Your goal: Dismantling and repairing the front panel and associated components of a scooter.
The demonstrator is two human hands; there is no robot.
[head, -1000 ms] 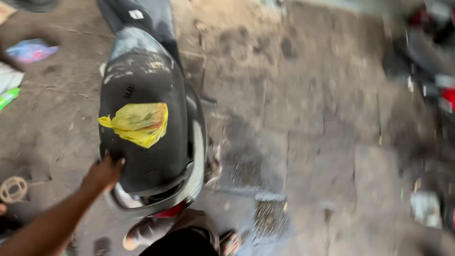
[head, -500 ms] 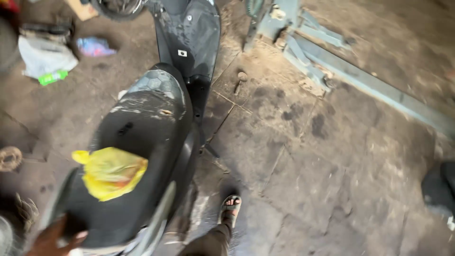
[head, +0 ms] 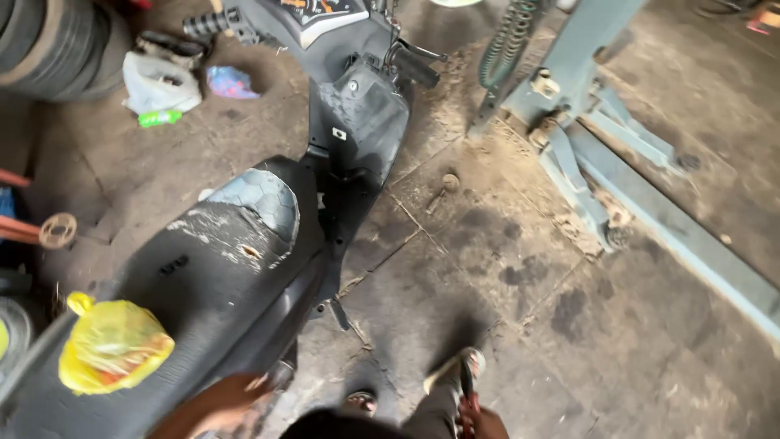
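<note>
L hand [head: 215, 406] on scooter seat [head: 211, 276] – bag [head: 112, 345] beside

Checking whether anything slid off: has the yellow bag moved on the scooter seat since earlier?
No. The yellow bag lies on the same rear part of the scooter seat; only the camera view shifted.

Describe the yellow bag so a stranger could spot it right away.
Start at the black scooter that fills the left half of the view and follow its worn, cracked seat back toward the rear end. The yellow plastic bag lies there, knotted at the top, just left of the person's left hand. It is the only bright yellow thing on the dark seat.
</note>
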